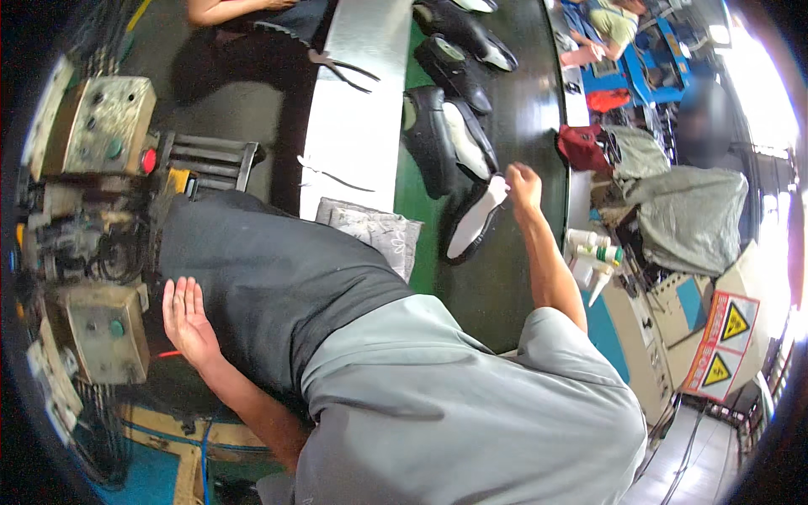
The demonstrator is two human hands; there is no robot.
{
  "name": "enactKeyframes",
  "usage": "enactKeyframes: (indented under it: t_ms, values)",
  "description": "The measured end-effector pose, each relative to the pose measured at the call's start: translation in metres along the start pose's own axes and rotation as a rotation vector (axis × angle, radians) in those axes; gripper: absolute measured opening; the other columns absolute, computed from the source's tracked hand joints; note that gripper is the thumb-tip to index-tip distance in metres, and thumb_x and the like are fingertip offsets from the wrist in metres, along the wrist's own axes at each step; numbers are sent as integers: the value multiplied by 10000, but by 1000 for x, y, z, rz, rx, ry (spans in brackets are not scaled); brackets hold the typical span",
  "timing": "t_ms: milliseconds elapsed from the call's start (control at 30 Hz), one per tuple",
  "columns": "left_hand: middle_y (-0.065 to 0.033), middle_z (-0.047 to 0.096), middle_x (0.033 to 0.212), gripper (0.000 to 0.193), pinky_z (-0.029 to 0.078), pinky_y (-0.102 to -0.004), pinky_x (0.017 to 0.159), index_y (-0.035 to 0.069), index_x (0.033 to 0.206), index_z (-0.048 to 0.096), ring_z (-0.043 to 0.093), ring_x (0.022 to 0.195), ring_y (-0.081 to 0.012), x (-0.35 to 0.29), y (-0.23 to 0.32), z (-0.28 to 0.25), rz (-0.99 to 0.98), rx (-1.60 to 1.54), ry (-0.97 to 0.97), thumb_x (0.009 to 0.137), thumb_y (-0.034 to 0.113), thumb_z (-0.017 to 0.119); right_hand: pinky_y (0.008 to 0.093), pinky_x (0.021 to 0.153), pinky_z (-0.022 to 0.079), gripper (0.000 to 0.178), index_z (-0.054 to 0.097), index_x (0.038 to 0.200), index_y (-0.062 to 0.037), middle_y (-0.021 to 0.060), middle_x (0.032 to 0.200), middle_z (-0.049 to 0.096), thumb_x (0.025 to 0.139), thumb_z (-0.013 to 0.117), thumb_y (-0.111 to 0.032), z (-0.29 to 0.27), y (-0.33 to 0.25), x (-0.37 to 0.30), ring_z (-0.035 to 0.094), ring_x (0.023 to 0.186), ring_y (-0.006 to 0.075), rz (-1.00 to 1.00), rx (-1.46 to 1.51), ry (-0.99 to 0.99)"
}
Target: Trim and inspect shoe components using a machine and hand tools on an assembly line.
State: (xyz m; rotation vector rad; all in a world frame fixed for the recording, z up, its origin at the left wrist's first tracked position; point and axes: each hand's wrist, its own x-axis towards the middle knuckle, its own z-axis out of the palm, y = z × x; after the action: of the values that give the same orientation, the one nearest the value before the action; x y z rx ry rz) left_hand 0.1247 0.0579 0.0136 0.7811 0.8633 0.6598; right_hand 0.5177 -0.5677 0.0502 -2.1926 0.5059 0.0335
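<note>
My right hand [523, 187] is closed, its fingers bent at the end of a black shoe [476, 220] with a pale insole. That shoe lies at a slant on a dark, shiny belt [526, 109]. Just beyond it, several more black shoes [427, 135] lie along the belt. My left hand [192, 321] is held out flat with its fingers straight and nothing in it. It is nearest to a worn metal control box [99, 332] with a green button, beside my dark-clothed leg.
Pliers [341, 67] and a thin tool [337, 174] lie on a metal ledge [358, 118], with a grey cushion [374, 231] at its near end. A second control box [109, 122] has a red button [149, 161]. Bottles [596, 252] stand right; other people sit farther off.
</note>
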Motion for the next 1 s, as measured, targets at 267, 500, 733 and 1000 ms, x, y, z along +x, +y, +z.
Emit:
enactKeyframes:
  t_ms: [267,500,733,1000]
  values:
    - [-213,682,1362,426,560,-434,1119,-86,1502,554,701,1229,-302,5,-4,81,-35,335,-170,1114,80,608,527,1047,539,1090,345,1656,-21,221,1475,593,852,916,-485,28,120,-89,623,1276,331,489,189,-78]
    - [-207,688,1360,438,572,-394,1088,-78,1499,565,711,1211,-274,-14,-41,162,-113,442,-364,1099,85,636,411,988,577,816,493,1508,15,162,1304,700,874,917,-275,23,125,-96,706,1125,281,276,288,73]
    - [-206,621,1484,589,553,-397,1110,-46,1602,472,664,1313,-288,-31,-34,257,87,526,-820,1079,133,679,397,1030,569,1107,304,1657,98,262,1421,651,849,926,-336,60,-51,-133,694,1205,300,46,193,-366]
    - [-200,729,1324,411,549,-397,1030,0,1408,682,697,1234,-302,8,30,254,699,891,-628,1066,226,714,445,1262,384,1188,331,1629,150,360,1554,528,837,894,-534,172,-210,-245,514,1494,406,-407,-77,-1108]
